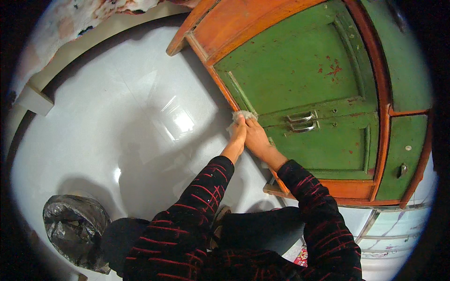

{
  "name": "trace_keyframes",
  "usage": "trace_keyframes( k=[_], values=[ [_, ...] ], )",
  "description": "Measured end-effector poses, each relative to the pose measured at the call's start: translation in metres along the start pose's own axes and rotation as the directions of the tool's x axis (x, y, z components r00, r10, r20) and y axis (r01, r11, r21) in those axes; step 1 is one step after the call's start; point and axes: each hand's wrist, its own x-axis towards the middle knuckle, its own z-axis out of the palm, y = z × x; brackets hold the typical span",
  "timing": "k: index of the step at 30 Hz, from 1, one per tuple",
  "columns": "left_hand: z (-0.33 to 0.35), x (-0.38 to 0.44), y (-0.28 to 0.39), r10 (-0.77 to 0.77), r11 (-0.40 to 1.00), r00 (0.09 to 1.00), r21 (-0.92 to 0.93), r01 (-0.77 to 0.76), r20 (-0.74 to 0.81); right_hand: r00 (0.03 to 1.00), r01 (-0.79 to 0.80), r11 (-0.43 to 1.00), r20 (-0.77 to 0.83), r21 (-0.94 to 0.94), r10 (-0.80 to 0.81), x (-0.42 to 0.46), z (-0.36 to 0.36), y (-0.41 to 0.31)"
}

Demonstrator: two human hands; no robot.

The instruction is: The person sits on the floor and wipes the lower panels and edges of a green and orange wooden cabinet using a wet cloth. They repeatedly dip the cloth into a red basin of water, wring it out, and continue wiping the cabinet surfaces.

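Note:
Both my hands meet at the lower edge of a wooden cabinet with green doors [277, 80] and an orange frame [225, 17]. Between them is a bunched, pale, fuzzy cloth [245, 114], pressed against the bottom rail near the line where the two doors meet. My left hand [237, 137] grips the cloth from the floor side, its fingers partly hidden. Close beside it, my right hand [259, 140] lies over the door's lower edge with its fingertips on the cloth. Two metal pull handles [301, 122] sit farther up the doors. The green paint is chipped in patches.
A bin lined with a black plastic bag [77, 228] stands on the glossy pale tiled floor [140, 105] at lower left. Patterned fabric [77, 24] hangs at upper left. A glass-fronted unit [393, 224] is at lower right, and a red packet [301, 258] lies near my leg.

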Motion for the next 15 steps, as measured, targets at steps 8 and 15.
trace_keyframes(
  k=[8, 15],
  values=[
    [0.022, -0.017, -0.027, -0.239, 0.967, 0.955, 0.137, 0.217, 0.175, 0.995, -0.099, 0.994, 0.0, -0.052, 0.099, -0.065, -0.019, -0.006],
    [0.039, -0.049, -0.021, -0.208, 0.805, 0.973, 0.583, 0.111, 0.101, 0.869, -0.457, 0.779, 0.027, 0.429, 0.494, -0.116, -0.03, -0.014]
  ],
)
